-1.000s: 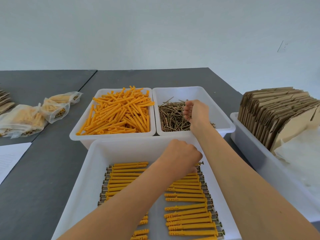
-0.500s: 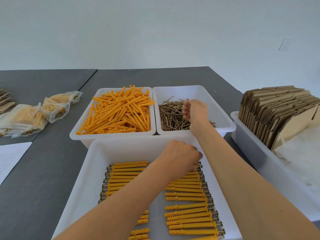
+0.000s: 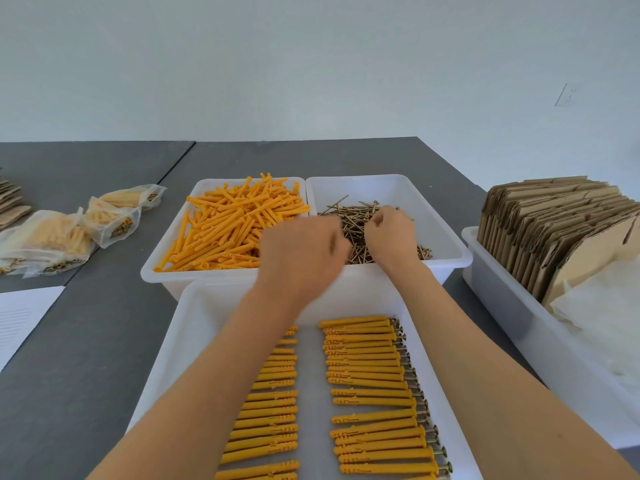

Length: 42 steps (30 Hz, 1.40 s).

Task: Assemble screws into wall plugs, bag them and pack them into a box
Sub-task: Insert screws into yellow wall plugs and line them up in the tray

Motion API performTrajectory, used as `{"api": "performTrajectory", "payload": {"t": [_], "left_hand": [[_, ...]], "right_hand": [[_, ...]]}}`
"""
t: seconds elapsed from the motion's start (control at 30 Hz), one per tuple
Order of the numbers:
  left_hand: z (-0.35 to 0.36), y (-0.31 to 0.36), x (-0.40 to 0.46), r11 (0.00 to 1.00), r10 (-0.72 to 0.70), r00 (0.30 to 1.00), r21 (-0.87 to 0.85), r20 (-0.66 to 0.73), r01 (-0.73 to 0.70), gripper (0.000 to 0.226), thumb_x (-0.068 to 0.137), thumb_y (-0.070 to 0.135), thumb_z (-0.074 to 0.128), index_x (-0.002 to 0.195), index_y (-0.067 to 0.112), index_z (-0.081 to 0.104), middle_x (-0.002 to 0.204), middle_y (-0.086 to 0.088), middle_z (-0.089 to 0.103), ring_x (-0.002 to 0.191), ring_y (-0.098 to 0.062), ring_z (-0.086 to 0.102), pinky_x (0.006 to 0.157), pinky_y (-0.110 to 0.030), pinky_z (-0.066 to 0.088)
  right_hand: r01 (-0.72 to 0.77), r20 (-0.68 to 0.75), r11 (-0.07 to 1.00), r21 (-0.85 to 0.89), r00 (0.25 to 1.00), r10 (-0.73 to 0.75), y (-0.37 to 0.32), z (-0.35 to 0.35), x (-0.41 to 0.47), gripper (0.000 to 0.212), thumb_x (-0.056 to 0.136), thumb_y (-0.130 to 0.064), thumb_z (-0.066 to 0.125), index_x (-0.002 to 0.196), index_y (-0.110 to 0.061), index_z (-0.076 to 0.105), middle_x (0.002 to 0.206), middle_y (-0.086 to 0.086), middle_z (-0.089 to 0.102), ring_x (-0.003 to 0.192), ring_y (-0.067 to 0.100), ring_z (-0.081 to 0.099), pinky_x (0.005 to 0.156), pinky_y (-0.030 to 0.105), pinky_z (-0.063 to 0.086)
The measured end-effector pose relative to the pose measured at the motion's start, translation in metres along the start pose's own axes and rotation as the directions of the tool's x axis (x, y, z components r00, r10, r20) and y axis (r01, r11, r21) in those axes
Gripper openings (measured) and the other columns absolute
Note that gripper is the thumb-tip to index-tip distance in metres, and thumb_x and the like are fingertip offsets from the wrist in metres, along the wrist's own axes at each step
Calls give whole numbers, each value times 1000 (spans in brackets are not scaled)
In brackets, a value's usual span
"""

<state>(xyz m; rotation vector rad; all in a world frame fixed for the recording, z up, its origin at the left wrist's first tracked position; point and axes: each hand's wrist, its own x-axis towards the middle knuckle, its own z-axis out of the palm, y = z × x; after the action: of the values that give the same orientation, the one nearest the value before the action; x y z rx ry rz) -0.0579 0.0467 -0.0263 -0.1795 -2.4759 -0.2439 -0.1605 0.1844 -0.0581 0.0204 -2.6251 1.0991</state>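
My right hand sits in the white bin of loose brass screws, its fingers curled into the pile and pinching screws. My left hand is blurred and hovers over the seam between that bin and the bin of loose orange wall plugs. Its fingers are hidden behind the back of the hand. In the near white tray, assembled plugs with screws lie in two rows.
Filled clear bags lie on the grey table at the left, with a sheet of paper nearer me. On the right, a white bin holds flat cardboard boxes and crumpled clear plastic.
My left hand has lifted out of the near tray and moved up and away to the two far bins. My right hand has stayed in the screws.
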Motion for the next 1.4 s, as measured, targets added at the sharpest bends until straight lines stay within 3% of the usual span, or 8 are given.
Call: {"api": "performTrajectory", "payload": {"t": [0.2, 0.33, 0.4, 0.53, 0.67, 0.8, 1.0, 1.4], "left_hand": [[-1, -69, 2, 857, -479, 869, 281, 122, 433, 24, 98, 25, 40, 85, 19, 59, 73, 2, 56, 65, -19, 52, 57, -27, 34], [7, -77, 0, 833, -541, 765, 349, 349, 430, 27, 93, 31, 41, 90, 20, 65, 87, -3, 64, 88, -27, 60, 96, -44, 41], [9, -75, 1, 837, -544, 730, 325, 413, 440, 24, 91, 35, 44, 92, 26, 67, 99, -1, 64, 103, -29, 56, 101, -49, 36], [10, -77, 7, 845, -534, 684, 273, 497, 461, 23, 91, 34, 47, 89, 33, 69, 91, 5, 62, 90, -23, 50, 103, -53, 29], [11, -80, 5, 857, -498, 714, 150, 492, 493, 23, 91, 26, 49, 92, 33, 71, 98, 6, 67, 100, -24, 58, 102, -48, 35], [16, -73, 2, 911, -400, 900, -30, 175, 411, 18, 96, 27, 57, 107, 33, 70, 106, 9, 71, 105, -21, 59, 92, -44, 47], [22, -54, 5, 968, -191, 980, -172, -47, 181, 12, 93, 35, 63, 103, 34, 69, 89, 17, 68, 94, -13, 49, 83, -37, 37], [27, -47, 6, 980, -99, 992, -182, -74, 84, 4, 87, 32, 71, 91, 31, 69, 81, 16, 66, 81, -10, 48, 65, -33, 44]], "right_hand": [[56, 434, 928, -368, 893, 118, -10, -3, -7, 30, 89, -12, 46, 110, -13, 67, 96, 3, 66, 86, 23, 60, 80, 34, 50], [37, 516, 894, -446, 827, 223, -16, -4, -7, 30, 93, -20, 46, 116, -18, 65, 114, 3, 65, 105, 27, 58, 101, 44, 45], [42, 527, 893, -448, 819, 226, -16, -4, -7, 26, 93, -22, 48, 112, -17, 66, 111, 4, 65, 105, 27, 59, 101, 44, 45], [52, 526, 896, -440, 824, 210, -12, 0, -4, 22, 93, -22, 50, 105, -14, 68, 101, 5, 67, 98, 26, 61, 98, 44, 47], [83, 348, 956, -281, 937, 21, -8, 2, -9, 34, 102, -29, 43, 90, -8, 68, 76, 4, 62, 72, 23, 59, 78, 38, 52], [76, 44, 989, 125, 996, -82, -13, 1, -11, 36, 104, -21, 39, 81, -11, 65, 66, -1, 59, 55, 12, 51, 60, 28, 44], [-114, 92, 648, 753, 993, 68, -28, -7, -12, 32, 105, -15, 36, 82, -11, 58, 60, 2, 63, 46, 13, 54, 49, 25, 48], [78, 168, 824, 561, 964, -206, -39, 0, -25, 36, 105, -18, 34, 74, -7, 49, 59, 3, 36, 50, 12, 34, 54, 30, 40]]}}
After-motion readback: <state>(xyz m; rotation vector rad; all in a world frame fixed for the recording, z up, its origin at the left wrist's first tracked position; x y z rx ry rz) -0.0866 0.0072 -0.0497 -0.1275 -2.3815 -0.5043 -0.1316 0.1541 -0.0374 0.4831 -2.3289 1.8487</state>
